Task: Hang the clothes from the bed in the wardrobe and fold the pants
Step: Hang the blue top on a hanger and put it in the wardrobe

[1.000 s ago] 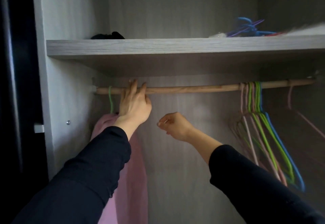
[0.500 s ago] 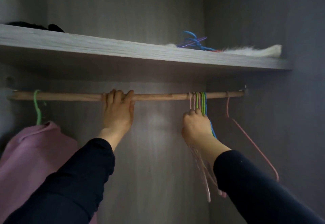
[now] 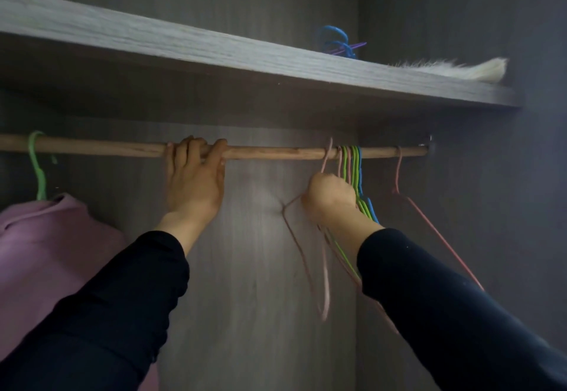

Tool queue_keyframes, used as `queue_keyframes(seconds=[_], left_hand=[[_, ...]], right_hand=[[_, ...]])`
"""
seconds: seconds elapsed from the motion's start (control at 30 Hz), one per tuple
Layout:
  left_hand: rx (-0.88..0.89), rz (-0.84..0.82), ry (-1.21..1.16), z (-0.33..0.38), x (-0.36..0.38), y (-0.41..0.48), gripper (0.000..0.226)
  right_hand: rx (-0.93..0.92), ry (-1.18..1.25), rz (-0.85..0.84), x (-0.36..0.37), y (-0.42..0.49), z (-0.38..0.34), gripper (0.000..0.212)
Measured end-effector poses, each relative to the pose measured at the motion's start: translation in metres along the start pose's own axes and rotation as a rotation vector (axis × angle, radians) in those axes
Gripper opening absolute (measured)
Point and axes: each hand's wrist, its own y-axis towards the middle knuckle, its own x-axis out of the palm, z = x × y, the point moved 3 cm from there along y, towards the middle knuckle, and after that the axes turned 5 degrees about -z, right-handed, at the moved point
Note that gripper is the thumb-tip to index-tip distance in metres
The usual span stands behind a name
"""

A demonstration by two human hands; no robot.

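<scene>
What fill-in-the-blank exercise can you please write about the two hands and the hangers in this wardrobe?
1. The left hand grips the wooden rod, while the right hand grips a tilted hanger coloured ____.
2. The pink garment hangs from a hanger hook coloured ____.
3. The blue hangers lie on the ____ above the rod.
Missing words: pink; green; shelf.

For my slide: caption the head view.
Left hand grips the rail; right hand holds a pink hanger.
</scene>
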Motion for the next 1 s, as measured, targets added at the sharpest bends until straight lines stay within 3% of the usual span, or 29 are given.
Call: queue_keyframes(seconds=[0.27,0.37,0.5,0.57,0.67,0.87,1.0], left_hand=[[-0.010,-0.160,0.042,-0.001,-0.009,0.002,0.051],[-0.034,-0.339,0.136,0.001,-0.016,0.008,0.063],[-0.045,-0.605,0.302,0.007,-0.030,0.020,0.081],[-0.072,-0.577,0.190,0.017,-0.036,0.012,0.080],[-0.107,-0.408,-0.132,0.044,-0.038,-0.024,0.068],[-0.190,-0.315,-0.589,0.129,-0.029,-0.123,0.048],[-0.218,-0.283,-0.783,0.205,-0.034,-0.190,0.041]], right_hand=[[-0.017,0.405,0.018,-0.001,-0.013,-0.009,0.007],[-0.038,0.544,-0.065,0.006,-0.033,-0.014,0.006],[-0.040,0.592,-0.055,0.005,-0.070,-0.009,0.007],[-0.034,0.574,-0.035,-0.003,-0.085,-0.004,0.005],[0.013,0.591,-0.043,-0.008,-0.117,0.011,0.012],[0.045,0.558,-0.350,-0.005,-0.221,0.063,0.014],[0.200,0.540,-0.512,-0.012,-0.290,0.138,0.010]])
